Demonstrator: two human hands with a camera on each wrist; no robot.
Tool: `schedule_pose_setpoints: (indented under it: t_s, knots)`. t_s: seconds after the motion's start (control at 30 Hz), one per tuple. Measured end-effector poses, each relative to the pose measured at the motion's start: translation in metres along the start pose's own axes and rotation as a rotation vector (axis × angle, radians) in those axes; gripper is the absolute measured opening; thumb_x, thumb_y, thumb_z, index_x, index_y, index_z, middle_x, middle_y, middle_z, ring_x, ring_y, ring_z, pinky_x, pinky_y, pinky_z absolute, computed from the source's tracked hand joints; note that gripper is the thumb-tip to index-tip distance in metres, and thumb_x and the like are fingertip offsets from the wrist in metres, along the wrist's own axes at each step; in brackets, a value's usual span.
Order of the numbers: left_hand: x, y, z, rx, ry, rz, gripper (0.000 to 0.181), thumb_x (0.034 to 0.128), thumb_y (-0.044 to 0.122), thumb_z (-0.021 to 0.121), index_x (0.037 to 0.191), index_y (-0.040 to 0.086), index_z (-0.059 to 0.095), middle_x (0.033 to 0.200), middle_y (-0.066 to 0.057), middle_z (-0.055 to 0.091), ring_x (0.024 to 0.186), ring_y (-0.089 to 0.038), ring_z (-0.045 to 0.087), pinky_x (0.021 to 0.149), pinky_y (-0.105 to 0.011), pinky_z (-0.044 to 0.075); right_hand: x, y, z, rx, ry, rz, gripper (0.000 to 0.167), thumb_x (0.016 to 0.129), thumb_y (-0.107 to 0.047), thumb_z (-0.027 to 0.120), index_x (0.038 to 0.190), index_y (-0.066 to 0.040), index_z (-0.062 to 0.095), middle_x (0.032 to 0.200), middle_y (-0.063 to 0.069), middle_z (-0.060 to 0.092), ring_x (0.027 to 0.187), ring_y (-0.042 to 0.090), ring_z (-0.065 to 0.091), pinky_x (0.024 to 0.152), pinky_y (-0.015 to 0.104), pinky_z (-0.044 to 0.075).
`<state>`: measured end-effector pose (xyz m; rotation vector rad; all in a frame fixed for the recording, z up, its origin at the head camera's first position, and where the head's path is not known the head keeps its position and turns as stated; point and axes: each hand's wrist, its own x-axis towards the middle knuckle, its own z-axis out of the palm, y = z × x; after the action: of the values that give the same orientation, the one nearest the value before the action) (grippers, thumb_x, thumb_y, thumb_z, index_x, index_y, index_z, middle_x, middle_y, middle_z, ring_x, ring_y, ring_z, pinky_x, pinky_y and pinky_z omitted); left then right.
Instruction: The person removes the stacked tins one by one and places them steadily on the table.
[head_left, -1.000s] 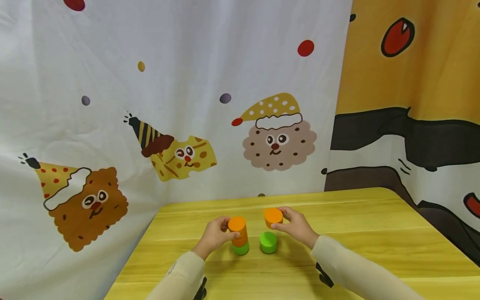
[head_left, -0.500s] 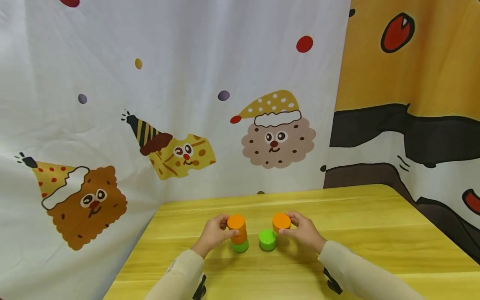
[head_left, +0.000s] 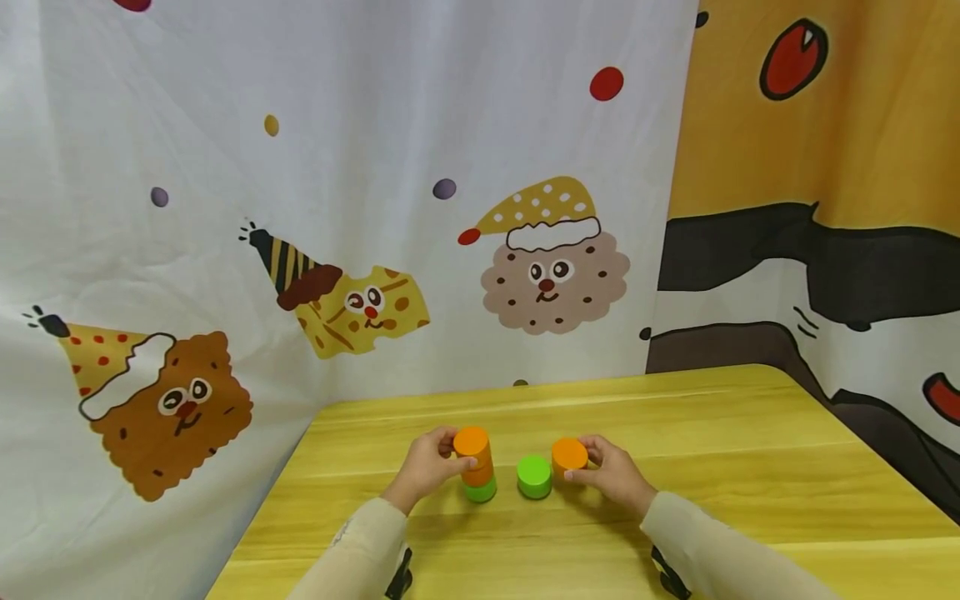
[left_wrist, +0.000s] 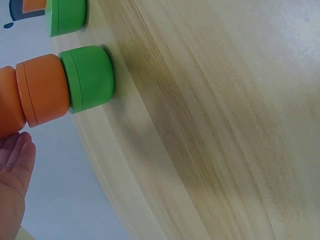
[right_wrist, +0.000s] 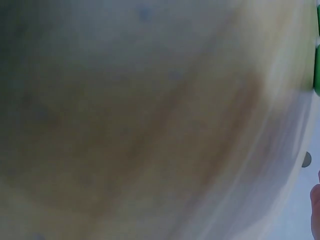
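Observation:
My left hand [head_left: 431,468] grips the upper orange cylinder [head_left: 471,442] of a stack, thumb in front and fingers behind. Below it stand a second orange cylinder [left_wrist: 45,91] and a green cylinder [left_wrist: 89,77] at the bottom, each with a seam near its top, as round lidded jars have. A separate green cylinder [head_left: 534,477] stands right of the stack. Just right of that one, my right hand [head_left: 615,475] pinches another orange cylinder [head_left: 570,457] between thumb and fingers; whether it touches the table cannot be told. Only a fingertip [right_wrist: 315,210] shows in the right wrist view.
A yellow wood-grain table [head_left: 720,467] lies under everything, its far edge near a white curtain [head_left: 375,100] printed with cartoon snacks. An orange, black and white patterned cloth [head_left: 817,175] hangs at the right.
My right hand has carried its orange cylinder from above and behind the separate green cylinder to that cylinder's right, and lower. The left hand keeps its grip on the stack. The head view tilts slightly.

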<state>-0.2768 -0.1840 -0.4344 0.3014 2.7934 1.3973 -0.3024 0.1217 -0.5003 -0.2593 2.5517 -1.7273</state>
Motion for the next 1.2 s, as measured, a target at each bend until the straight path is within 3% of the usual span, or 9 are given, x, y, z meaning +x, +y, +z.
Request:
schedule_pose_setpoints:
  t_s: [0.23, 0.57, 1.2]
  knots:
    - [0.000, 0.000, 0.000, -0.008, 0.002, 0.001, 0.050, 0.0783, 0.031, 0.075, 0.117, 0.003, 0.058, 0.106, -0.007, 0.060, 0.097, -0.025, 0.056, 0.084, -0.041, 0.049, -0.002, 0.000, 0.001, -0.017, 0.003, 0.004, 0.054, 0.072, -0.018, 0.080, 0.115, 0.000, 0.054, 0.116, 0.012, 0.062, 0.119, 0.037, 0.050, 0.100, 0.051, 0.038]
    - [0.000, -0.002, -0.001, -0.018, 0.003, -0.002, 0.051, 0.0784, 0.032, 0.074, 0.117, 0.004, 0.058, 0.107, -0.007, 0.060, 0.097, -0.022, 0.056, 0.084, -0.041, 0.049, -0.002, 0.005, 0.004, -0.072, -0.029, 0.015, 0.049, 0.068, -0.019, 0.082, 0.106, -0.002, 0.056, 0.104, 0.006, 0.066, 0.097, 0.019, 0.060, 0.091, 0.044, 0.046]
    - [0.002, -0.004, 0.002, -0.032, 0.010, -0.002, 0.051, 0.0778, 0.031, 0.075, 0.117, 0.003, 0.057, 0.108, -0.008, 0.060, 0.099, -0.023, 0.057, 0.085, -0.041, 0.050, 0.001, 0.014, 0.007, -0.081, -0.065, 0.006, 0.052, 0.067, -0.018, 0.083, 0.107, 0.000, 0.054, 0.105, 0.010, 0.066, 0.099, 0.022, 0.060, 0.090, 0.043, 0.048]
